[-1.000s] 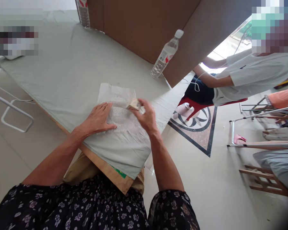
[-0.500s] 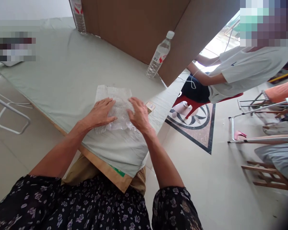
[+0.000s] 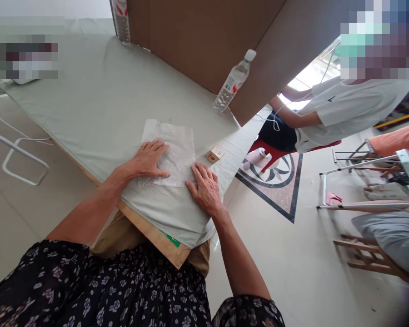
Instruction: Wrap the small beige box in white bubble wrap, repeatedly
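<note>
2 clear bottles (image 3: 233, 81) beside brown cardboard (image 3: 197, 41); person (image 3: 305, 119) in white shirt (image 3: 357, 103) on red seat (image 3: 276, 156).

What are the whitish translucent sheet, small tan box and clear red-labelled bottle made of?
Whitish translucent rectangular sheet: probably plastic bubble wrap, from its fine dimples and sheen. Small tan printed box: likely thin cardboard, with crisp edges and a matte look. Clear red-labelled bottle: seemingly glossy plastic, see-through with ridged lower walls.

Home-like room: cloth-covered table (image 3: 78, 91), glossy floor (image 3: 269, 272), patterned inlay (image 3: 282, 196), red seat (image 3: 276, 153), wooden stool (image 3: 357, 245).
</note>
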Motion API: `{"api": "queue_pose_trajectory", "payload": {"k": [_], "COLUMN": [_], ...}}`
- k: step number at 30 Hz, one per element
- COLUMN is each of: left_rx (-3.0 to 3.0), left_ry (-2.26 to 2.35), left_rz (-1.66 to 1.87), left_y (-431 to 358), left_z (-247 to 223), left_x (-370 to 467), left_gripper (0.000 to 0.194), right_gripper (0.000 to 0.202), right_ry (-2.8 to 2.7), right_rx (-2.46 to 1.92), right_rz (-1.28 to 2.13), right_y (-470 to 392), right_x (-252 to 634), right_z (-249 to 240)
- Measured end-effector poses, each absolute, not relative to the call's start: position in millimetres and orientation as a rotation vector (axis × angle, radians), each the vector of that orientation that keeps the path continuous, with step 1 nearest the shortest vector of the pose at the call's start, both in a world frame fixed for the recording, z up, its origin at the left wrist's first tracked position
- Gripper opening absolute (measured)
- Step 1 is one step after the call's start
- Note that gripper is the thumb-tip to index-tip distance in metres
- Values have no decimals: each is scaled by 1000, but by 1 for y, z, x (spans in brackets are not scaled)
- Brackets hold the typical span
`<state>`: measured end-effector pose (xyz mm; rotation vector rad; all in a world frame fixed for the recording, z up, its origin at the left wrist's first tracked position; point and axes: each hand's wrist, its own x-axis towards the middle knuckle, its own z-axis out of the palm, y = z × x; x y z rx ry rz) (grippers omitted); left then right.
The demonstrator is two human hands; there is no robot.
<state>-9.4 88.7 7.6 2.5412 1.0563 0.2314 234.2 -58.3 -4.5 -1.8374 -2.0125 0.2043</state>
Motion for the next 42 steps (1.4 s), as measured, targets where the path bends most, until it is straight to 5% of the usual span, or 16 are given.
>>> {"api": "queue_pose_trajectory", "payload": {"k": [5,12,18,27,42], "left_rx": [2527,2508,2532,2518,2496], "left_ry": [1120,1100,1073,1093,1062], "left_rz": [393,270,276,297,263], "left_y": [79,78,80,78,78], "left_z": [9,5,2,5,5], "left_x": [-16,-19,-21,-19,-19], "left_gripper": [90,96,100,103,108], "right_gripper": [23,72,48,46,51], "right_ry": [-1729,-1363,-1432,-1803,-1856], "right_rx": [-1808,-2049,-1842,-1448,-1442], "right_rz": [11,36,256,529,605], "right_y": [-56,5,7,20,28], "right_x": [249,301,297,205,206], "right_z": [-2,12,17,9,-4]}}
